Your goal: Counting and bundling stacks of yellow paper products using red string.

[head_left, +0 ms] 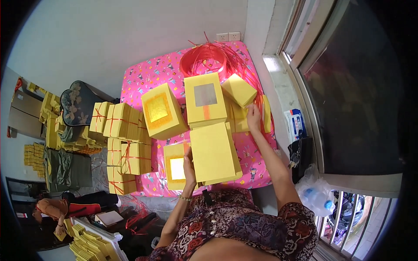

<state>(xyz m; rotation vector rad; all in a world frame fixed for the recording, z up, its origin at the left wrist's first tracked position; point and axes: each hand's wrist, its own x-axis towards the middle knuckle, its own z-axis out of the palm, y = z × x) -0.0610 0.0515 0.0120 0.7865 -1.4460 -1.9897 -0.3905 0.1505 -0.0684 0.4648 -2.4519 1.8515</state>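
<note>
Pink patterned tabletop [153, 69], left fingers [188, 158] against yellow stack [213, 152], right fingers [251, 112] curled, both grips obscured, unclear

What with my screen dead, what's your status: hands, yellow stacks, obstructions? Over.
Left hand at left side of near yellow stack. Right hand beside angled yellow stack, grip unclear. Loose red strips close by.
</note>
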